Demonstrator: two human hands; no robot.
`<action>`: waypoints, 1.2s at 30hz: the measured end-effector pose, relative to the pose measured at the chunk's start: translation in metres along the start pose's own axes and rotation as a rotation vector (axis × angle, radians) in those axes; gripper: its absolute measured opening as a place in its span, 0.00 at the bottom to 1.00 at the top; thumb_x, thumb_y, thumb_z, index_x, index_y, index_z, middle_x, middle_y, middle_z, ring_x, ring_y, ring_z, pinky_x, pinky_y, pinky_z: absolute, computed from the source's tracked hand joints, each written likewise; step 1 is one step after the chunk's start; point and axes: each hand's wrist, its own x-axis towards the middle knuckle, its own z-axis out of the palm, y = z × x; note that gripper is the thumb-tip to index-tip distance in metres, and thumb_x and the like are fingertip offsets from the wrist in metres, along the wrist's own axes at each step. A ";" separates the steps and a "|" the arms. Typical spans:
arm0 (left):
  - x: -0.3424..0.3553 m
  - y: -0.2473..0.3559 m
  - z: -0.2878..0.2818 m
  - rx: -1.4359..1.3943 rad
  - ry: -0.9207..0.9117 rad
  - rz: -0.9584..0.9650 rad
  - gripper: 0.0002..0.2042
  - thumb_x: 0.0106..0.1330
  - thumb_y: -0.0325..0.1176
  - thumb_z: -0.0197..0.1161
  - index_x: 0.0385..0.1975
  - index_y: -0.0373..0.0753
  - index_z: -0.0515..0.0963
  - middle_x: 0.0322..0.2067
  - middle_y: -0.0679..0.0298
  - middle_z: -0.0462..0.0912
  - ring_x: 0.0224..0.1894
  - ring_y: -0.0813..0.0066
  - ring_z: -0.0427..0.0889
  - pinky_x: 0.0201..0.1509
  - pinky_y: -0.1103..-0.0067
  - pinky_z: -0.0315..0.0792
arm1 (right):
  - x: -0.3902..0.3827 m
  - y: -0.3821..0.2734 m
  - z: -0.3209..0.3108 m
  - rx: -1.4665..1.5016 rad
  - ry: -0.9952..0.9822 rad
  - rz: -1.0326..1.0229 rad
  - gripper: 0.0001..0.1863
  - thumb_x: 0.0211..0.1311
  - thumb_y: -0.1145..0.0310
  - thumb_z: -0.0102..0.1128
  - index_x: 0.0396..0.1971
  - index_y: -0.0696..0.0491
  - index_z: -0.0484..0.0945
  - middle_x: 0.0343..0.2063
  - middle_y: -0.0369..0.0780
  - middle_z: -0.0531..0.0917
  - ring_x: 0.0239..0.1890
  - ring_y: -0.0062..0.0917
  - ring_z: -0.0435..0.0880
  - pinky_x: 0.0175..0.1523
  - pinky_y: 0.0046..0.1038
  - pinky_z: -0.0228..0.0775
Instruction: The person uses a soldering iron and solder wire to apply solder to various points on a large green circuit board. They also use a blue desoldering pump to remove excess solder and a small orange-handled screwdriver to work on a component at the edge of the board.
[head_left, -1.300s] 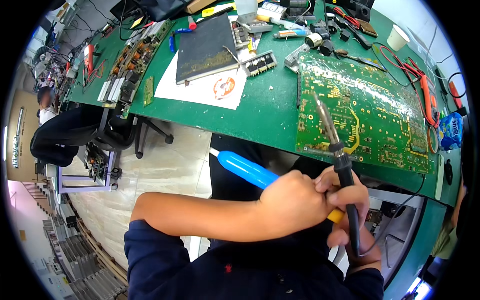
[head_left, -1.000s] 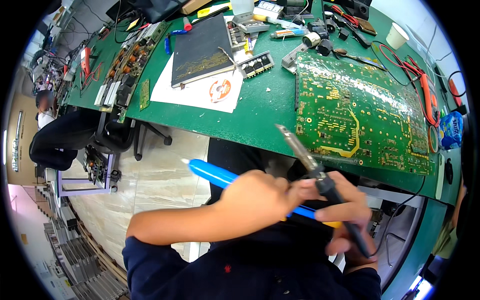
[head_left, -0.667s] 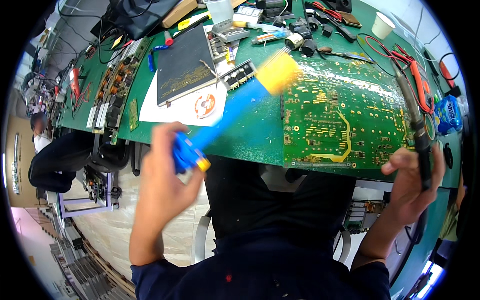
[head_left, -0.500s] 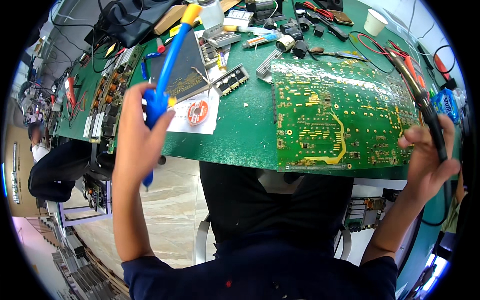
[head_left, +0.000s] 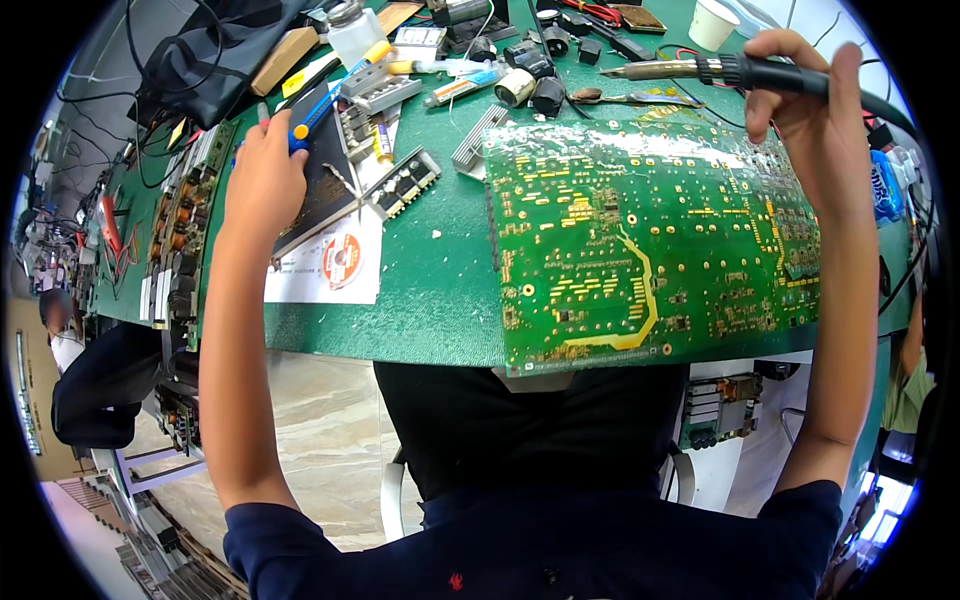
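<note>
My left hand is closed round a blue solder sucker with a yellow end that points away to the upper right. It is over the dark flat board at the left of the bench, and most of the tool's body is hidden by my fingers. In my right hand is a soldering iron with a black handle, held level above the far right part of a large green circuit board. The iron's tip points left, apart from the board, which lies at the bench's front edge.
A solder wick spool lies on white paper at the left. Heatsinks, syringes, black cylindrical parts and a glass bottle crowd the back. A paper cup stands far right. Another board with components lies far left; a person sits beyond.
My left hand has moved away from me with the solder sucker, lowering it toward the bench. My right hand has risen and swung the iron from upright to level, tip leftward.
</note>
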 end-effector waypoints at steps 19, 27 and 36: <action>0.001 0.129 0.003 -0.729 -0.020 0.520 0.07 0.54 0.16 0.61 0.32 0.30 0.77 0.28 0.59 0.78 0.30 0.71 0.78 0.35 0.81 0.71 | 0.000 0.017 0.050 -0.243 0.148 0.243 0.23 0.71 0.55 0.44 0.50 0.61 0.72 0.21 0.36 0.76 0.25 0.15 0.73 0.30 0.16 0.62; -0.002 0.135 0.005 -0.761 -0.013 0.516 0.07 0.55 0.16 0.61 0.32 0.31 0.78 0.31 0.58 0.78 0.33 0.68 0.77 0.39 0.79 0.71 | -0.004 0.021 0.058 -0.260 0.217 0.258 0.21 0.71 0.57 0.42 0.46 0.62 0.70 0.21 0.36 0.75 0.18 0.12 0.73 0.25 0.12 0.63; -0.001 0.134 0.007 -0.822 -0.002 0.520 0.08 0.53 0.17 0.63 0.32 0.32 0.79 0.29 0.58 0.79 0.34 0.64 0.78 0.40 0.75 0.71 | -0.003 0.022 0.055 -0.315 0.203 0.290 0.20 0.71 0.57 0.38 0.41 0.60 0.69 0.11 0.33 0.73 0.13 0.10 0.72 0.22 0.10 0.61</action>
